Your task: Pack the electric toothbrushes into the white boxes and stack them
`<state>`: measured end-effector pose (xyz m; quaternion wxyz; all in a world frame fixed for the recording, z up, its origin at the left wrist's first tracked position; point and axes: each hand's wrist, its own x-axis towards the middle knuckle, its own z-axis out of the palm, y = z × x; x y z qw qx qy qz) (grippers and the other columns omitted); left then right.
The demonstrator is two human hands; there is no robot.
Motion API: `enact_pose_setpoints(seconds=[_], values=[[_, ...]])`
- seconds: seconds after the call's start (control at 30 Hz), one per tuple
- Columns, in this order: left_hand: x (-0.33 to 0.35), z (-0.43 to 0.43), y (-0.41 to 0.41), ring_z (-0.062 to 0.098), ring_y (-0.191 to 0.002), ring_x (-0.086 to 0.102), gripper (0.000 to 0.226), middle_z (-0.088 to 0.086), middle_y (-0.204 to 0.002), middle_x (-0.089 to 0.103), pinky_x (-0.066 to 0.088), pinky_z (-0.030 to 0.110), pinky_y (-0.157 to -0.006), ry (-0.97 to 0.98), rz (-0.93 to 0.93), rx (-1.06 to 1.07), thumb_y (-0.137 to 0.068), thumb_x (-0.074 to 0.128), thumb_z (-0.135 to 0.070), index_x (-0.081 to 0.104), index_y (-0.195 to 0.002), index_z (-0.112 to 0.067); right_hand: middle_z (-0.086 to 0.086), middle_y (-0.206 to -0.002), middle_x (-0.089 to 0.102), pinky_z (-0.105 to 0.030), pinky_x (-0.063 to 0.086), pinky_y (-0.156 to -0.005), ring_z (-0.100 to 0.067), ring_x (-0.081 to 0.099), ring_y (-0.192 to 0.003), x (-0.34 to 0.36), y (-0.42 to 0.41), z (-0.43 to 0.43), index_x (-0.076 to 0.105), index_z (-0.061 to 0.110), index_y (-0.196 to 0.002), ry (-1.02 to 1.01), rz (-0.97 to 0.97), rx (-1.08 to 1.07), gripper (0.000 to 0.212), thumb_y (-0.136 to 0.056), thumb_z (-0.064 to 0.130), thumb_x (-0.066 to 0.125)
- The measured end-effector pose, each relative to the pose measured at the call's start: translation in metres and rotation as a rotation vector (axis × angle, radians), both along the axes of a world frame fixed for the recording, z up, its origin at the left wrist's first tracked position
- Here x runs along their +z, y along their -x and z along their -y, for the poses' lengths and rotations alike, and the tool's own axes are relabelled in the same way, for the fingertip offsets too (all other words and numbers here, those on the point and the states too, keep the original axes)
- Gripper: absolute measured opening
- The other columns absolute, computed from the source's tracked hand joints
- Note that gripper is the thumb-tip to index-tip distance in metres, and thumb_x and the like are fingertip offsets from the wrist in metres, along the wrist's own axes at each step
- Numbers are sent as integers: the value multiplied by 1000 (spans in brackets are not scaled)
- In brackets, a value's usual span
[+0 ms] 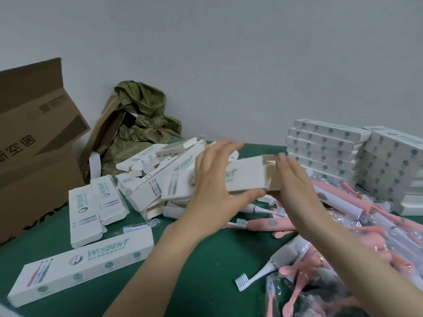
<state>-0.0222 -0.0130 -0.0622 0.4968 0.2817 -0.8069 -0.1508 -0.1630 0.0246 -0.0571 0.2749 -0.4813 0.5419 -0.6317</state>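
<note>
Toothbrushes [270, 225] lie loose under the right forearm. Above them the left hand [217, 179] grips a box [247, 177] — fingers curled over its top, thumb beneath. The right hand [295, 179], fingers straight, presses flat against the box's open end. Beyond it stands the stack [325, 145] of boxes.

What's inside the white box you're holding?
Only brown cardboard shows at the white box's open end. Its walls and the right hand hide whatever lies deeper.
</note>
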Motion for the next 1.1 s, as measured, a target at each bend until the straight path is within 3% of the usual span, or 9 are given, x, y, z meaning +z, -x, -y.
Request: enact_pose_setpoints(seconds=[0.1, 0.2, 0.3, 0.4, 0.6, 0.73, 0.87, 1.0, 1.1], values=[[13, 0, -5, 4, -127, 30, 60, -8, -133, 37, 30, 26, -108, -52, -91, -94, -78, 74, -24, 35, -118, -45, -26, -103, 61, -48, 51, -89, -32, 63, -90, 18, -14, 5, 55, -1, -103, 28, -7, 22, 36, -100, 31, 38], [21, 0, -17, 7, -130, 29, 33, -8, -130, 37, 32, 35, -108, -5, -69, -125, -82, 64, -27, 46, -104, -44, -9, -81, 66, -27, 55, -67, -17, 67, -71, 33, -19, 11, 60, 1, -93, 32, 145, 147, 24, -100, 15, 41], [19, 2, -25, 2, -125, 30, 11, -21, -121, 42, 24, 30, -106, -21, 32, -63, -87, 46, -41, 53, -94, -45, -7, -78, 65, -24, 55, -67, -15, 66, -70, 30, -27, 15, 62, 1, -92, -1, 114, 142, 23, -99, 13, 44], [18, 6, -26, 5, -108, 46, 27, -11, -102, 57, 34, 21, -93, -77, -77, -25, -94, 34, -34, 59, -95, -26, -29, -99, 62, -37, 54, -88, -25, 71, -76, 23, -34, 18, 60, -7, -99, -32, 60, 148, 26, -98, 16, 48], [18, 11, -23, -1, -68, 45, 21, -19, -69, 52, 31, 16, -62, -132, -141, 8, -94, 45, -28, 61, -89, -16, -10, -91, 68, -44, 53, -90, -25, 71, -73, 22, -37, 21, 65, 4, -97, -29, 30, 139, 19, -96, 16, 51], [17, 9, -23, -8, -76, 45, 17, -27, -80, 52, 30, 7, -64, -142, -16, -7, -84, 57, -38, 58, -97, -27, -16, -91, 66, -29, 58, -75, -23, 67, -75, 23, -29, 19, 64, 1, -94, -35, 94, 148, 18, -97, 11, 50], [18, 8, -25, -6, -94, 44, 34, -10, -104, 54, 30, 2, -73, -52, 132, 78, -73, 65, -46, 54, -104, -39, -18, -96, 68, -32, 57, -76, -25, 66, -82, 23, -22, 21, 62, -5, -105, -56, 149, 205, 21, -96, 9, 49], [23, 10, -33, 1, -92, 45, 42, -11, -104, 53, 31, 2, -75, 75, 173, 179, -72, 71, -43, 59, -110, -28, -5, -70, 69, -27, 57, -67, -15, 66, -63, 23, -21, 27, 62, -3, -95, -43, 266, 349, 23, -98, 14, 47], [22, 11, -38, 1, -96, 48, 35, -2, -110, 58, 31, 4, -83, 149, 18, 283, -79, 72, -27, 62, -110, -17, -11, -67, 71, -26, 57, -60, -21, 70, -62, 19, -18, 38, 58, -1, -88, -75, 529, 391, 37, -103, 24, 35]])
